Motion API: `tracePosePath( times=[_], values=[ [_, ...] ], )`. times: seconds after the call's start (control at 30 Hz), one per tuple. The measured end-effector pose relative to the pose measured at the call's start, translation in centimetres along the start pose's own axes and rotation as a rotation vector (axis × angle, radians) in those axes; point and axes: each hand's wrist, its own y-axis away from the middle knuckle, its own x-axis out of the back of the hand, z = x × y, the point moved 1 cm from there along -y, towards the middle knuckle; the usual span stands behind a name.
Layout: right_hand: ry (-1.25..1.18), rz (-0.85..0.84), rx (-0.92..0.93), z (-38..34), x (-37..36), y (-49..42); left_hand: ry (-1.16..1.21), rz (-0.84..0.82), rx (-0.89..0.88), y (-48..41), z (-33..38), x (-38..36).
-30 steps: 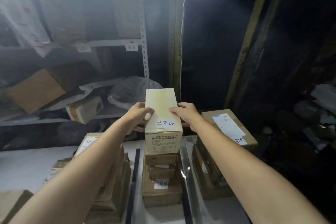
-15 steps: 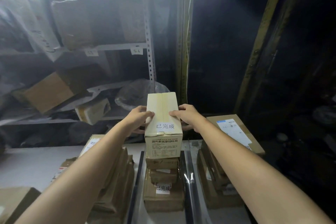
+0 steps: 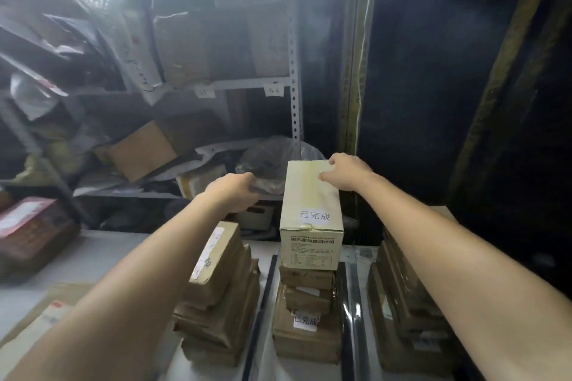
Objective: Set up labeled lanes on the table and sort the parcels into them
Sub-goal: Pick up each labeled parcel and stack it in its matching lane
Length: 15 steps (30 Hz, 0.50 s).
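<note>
The fingers [image 3: 335, 160] of my right hand [image 3: 348, 172] are curled over the far right corner of the pale carton [image 3: 311, 195], with the thumb lying on its top face, so that hand has hold of it. My left hand [image 3: 235, 193] is clear of the carton, just to its left and above the left stack [image 3: 223, 281]. Its fingers are bent loosely downward and, as far as this dim view lets me tell, grip nothing. The carton sits on top of the middle stack [image 3: 306, 328] with its white label [image 3: 315, 215] facing up, in the lane between the two black tape strips [image 3: 266, 284] on the bench [image 3: 93, 254]. The right stack [image 3: 405, 297] stands in the next lane, partly behind my forearm. I judge the carton stiff but thin-walled and probably light. It is the tallest piece on a narrow pile, so a push at the corner could tip it or slide it off the parcels beneath. If I need to shift it, I would take it with flat palms on the two long sides, low down. I would squeeze gently, because the glossy taped top looks slick and the walls could dent.
</note>
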Motion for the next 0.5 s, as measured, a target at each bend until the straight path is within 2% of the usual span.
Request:
tracePosePath(
  times=[0.07,0.17,0.37,0.5],
  values=[
    [0.193,-0.001,0.115,-2.5,-0.1,-0.3,-0.148,-0.019,0.051,1.7,-2.4,1.4],
    [0.350,-0.077,0.295,-7.3,-1.4,0.2,-0.208,-0.049,0.167,5.3,-6.7,2.9],
    [0.372,-0.296,0.554,-19.4,-8.5,4.8,-0.191,-0.015,0.463,16.5,-18.1,5.3],
    [0.414,-0.381,0.723,-28.6,-14.8,9.4,-0.169,0.017,0.646,25.0,-27.1,6.5]
  ],
)
